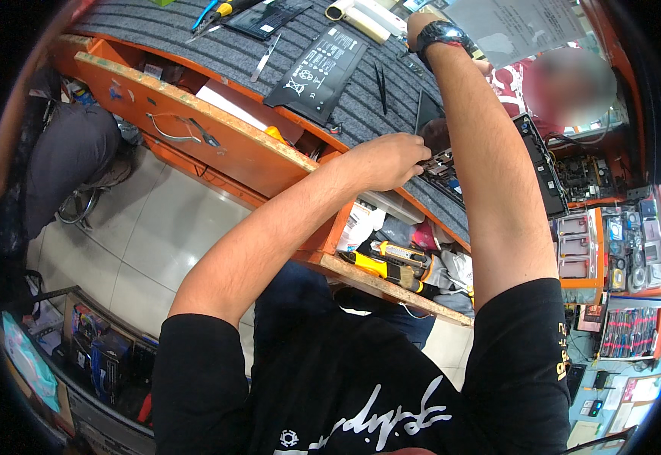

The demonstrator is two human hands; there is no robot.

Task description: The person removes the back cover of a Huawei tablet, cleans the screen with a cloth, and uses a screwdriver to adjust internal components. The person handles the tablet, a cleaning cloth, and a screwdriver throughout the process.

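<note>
My left hand [393,161] is closed, its fingers curled at the near-left edge of an opened electronic device [444,173] with bare inner parts. A dark glossy panel [432,125] lies just beyond it. My right arm stretches over the device to the far side of the bench, with a black watch [444,34] at the wrist. Only a sliver of my right hand [419,24] shows, and its fingers are hidden. Left of the device lie black tweezers [381,87], a flat black battery [321,72] and a thin metal blade tool [266,59].
A grey ribbed mat [186,34] covers the bench. Pliers [224,11] lie at the far left, white tubes [361,19] at the back. Two drawers stand open, one holding a yellow cutter [368,264]. A person [509,83] is across the bench; another's leg [73,152] is at left.
</note>
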